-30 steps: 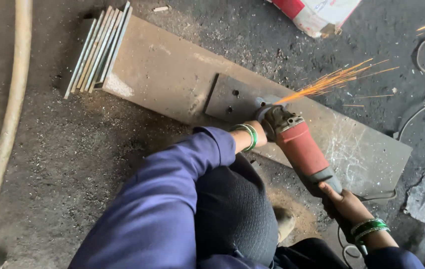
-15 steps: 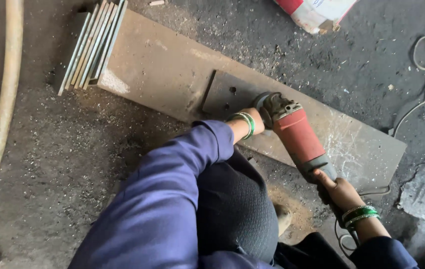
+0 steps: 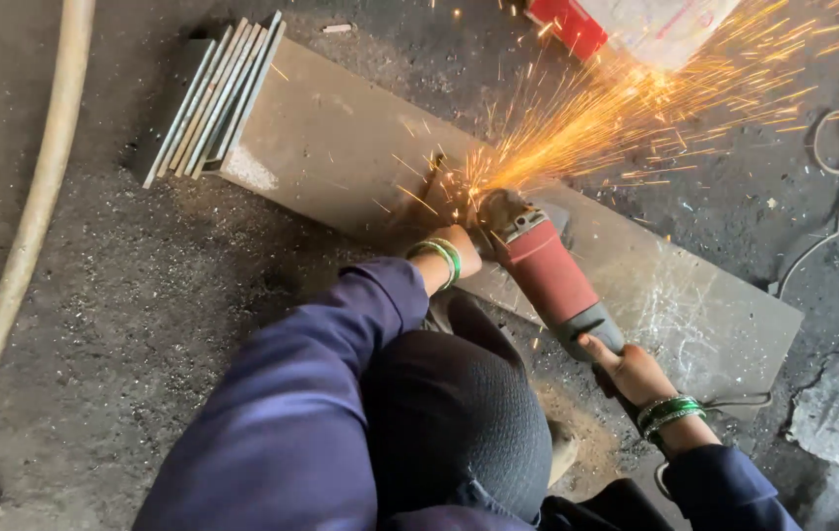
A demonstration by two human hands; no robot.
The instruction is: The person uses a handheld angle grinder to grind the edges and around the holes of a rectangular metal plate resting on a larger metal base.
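Right hand [image 3: 636,372] wrapped around the rear handle of a red angle grinder [image 3: 549,275]; grip closed on it. Left hand [image 3: 461,251] up at the grinder's head end, fingers mostly hidden behind the tool, so I cannot tell how that grip sits.

Grinder disc bears on a small plate piece [image 3: 439,192] lying on a long steel plate [image 3: 341,138] on the gritty floor [image 3: 144,315]. Sparks [image 3: 636,98] fan away up and right, toward a red-and-white bag [image 3: 636,25].

Step in hand, by my reading: grinding in mid-pass. Next move calls for steady two-handed pressure and a level disc.

Stacked metal strips [image 3: 213,98] at the plate's far end; hose [image 3: 36,216] to the left.
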